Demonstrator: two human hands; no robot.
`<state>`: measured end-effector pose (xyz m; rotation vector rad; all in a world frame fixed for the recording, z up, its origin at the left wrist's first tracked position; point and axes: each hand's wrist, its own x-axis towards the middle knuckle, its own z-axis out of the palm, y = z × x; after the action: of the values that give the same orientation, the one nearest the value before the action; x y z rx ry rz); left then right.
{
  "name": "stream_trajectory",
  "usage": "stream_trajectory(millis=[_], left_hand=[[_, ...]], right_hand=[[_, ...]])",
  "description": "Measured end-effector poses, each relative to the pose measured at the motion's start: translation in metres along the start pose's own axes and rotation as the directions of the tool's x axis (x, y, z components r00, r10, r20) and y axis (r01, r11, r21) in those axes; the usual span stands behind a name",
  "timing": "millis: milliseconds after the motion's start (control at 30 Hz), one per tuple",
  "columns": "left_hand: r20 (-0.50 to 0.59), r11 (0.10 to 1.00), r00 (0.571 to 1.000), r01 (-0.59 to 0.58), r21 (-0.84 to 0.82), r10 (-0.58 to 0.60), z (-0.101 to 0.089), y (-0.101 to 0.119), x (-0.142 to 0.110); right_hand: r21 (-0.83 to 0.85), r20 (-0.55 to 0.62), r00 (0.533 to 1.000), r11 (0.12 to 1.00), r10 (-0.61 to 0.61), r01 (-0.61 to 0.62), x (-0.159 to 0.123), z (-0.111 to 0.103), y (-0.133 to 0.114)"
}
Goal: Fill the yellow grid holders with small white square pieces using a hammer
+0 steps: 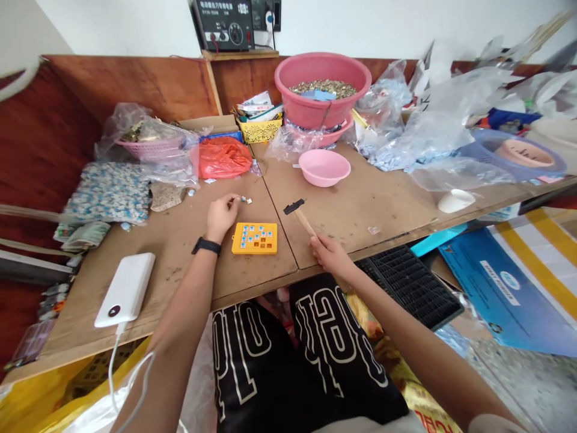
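My left hand (222,215), with a dark watch on its wrist, is closed in a pinch on the table. Small white-and-blue pieces (249,201) lie right at its fingertips; whether one is between the fingers I cannot make out. My right hand (331,255) is wrapped round the wooden handle of a small hammer (305,221), whose black head (294,207) is raised above the table. Between the hands lies a yellow tray (240,246) with a grid of pockets. Many pockets hold white-and-blue pieces; several at the lower right show brown bottoms.
A pink bowl (324,168) stands ahead, before a large pink basin (282,84) of small metallic parts. A red bag (224,157), a bag of white-and-blue pieces (108,191) and a white power bank (126,288) are left. Plastic bags (433,132) and a white cup (455,201) are right.
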<state>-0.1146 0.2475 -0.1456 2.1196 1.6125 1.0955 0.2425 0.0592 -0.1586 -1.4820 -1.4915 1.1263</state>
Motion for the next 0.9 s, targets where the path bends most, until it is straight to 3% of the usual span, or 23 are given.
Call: stream_trajectory(millis=[100,167,367,600,700,800,900], left_hand=[[-0.024,0.998,1.000,0.007,-0.057,-0.009,0.013,-0.003,0.013],[-0.052,1.000,0.999,0.002,-0.016,-0.003,0.019,-0.004,0.019],[0.060,0.978,0.990,-0.139,0.155,0.131,0.020,0.009,0.014],[0.167,0.958,0.965,-0.228,0.173,0.200,0.014,0.023,0.006],[0.152,0.957,0.967,-0.231,0.177,0.205,0.009,0.027,0.004],[0.128,0.975,0.972,-0.206,0.079,0.195,-0.002,0.033,-0.001],[0.196,0.973,0.959,-0.180,-0.148,0.207,-0.012,0.046,-0.009]], right_hand=[[0.264,0.115,0.975,0.941,0.189,-0.214,0.002,-0.003,-0.007],[0.317,0.136,0.966,0.914,0.221,-0.254,0.002,-0.004,-0.014],[0.328,0.120,0.965,0.909,0.232,-0.259,0.000,-0.004,-0.020],[0.337,0.090,0.973,0.913,0.213,-0.231,-0.003,-0.001,-0.015],[0.344,0.076,0.976,0.914,0.203,-0.217,-0.001,-0.001,-0.016],[0.330,0.036,0.977,0.920,0.211,-0.211,-0.003,-0.001,-0.022],[0.326,0.006,0.973,0.920,0.230,-0.219,-0.030,0.006,-0.030]])
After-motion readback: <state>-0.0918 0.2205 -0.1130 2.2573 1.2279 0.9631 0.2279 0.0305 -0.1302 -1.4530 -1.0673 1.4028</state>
